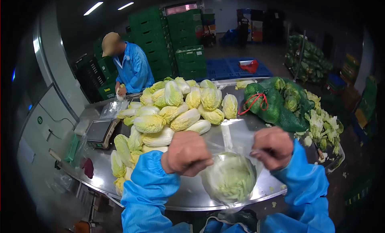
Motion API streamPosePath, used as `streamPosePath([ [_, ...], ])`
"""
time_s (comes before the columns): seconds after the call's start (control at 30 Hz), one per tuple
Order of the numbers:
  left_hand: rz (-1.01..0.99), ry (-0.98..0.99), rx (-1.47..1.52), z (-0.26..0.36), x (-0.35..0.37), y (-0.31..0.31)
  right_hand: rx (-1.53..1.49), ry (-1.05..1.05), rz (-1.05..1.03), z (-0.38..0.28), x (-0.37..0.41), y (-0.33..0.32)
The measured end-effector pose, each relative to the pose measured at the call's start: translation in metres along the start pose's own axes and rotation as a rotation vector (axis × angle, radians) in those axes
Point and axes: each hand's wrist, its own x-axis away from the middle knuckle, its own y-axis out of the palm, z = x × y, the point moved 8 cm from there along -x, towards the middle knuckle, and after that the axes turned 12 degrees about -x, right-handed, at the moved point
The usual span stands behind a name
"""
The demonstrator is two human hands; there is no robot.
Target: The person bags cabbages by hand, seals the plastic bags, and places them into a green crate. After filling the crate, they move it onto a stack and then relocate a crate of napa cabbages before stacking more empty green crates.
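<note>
Both my hands are closed on the top edge of a clear plastic bag, one at each side of its mouth. My left hand grips the left side and my right hand pinches the right side. A round, pale green leafy head, seemingly a cabbage, sits inside the bag near the table's front edge. Beyond my left hand lies a pile of napa cabbages. Past my right hand is a green mesh sack of green heads, with a red tie at its neck.
The metal table carries a scale at left and loose trimmed leaves at right. Across the table, a co-worker in blue handles something pale. Stacked green crates and blue pallets stand behind.
</note>
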Motion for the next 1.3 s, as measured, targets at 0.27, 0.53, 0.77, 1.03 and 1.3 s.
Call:
streamPosePath([
  [0.27,0.141,-0.078,-0.060,-0.039,0.034,-0.011,-0.028,0.324,0.657,0.027,0.049,-0.021],
  [0.53,-0.058,-0.147,-0.168,-0.070,0.064,0.030,0.318,0.370,0.180,0.040,0.072,0.044],
  [0.77,-0.303,-0.066,-0.053,-0.056,0.122,0.099,0.427,0.625,0.148,0.053,0.168,0.088],
  [1.03,0.475,-1.833,0.840,0.004,0.367,0.147,0.449,0.905,0.148,0.008,0.229,0.158],
  [1.3,-0.106,-2.224,1.945,0.128,0.349,0.202,0.151,1.041,-0.300,0.007,0.226,0.214],
])
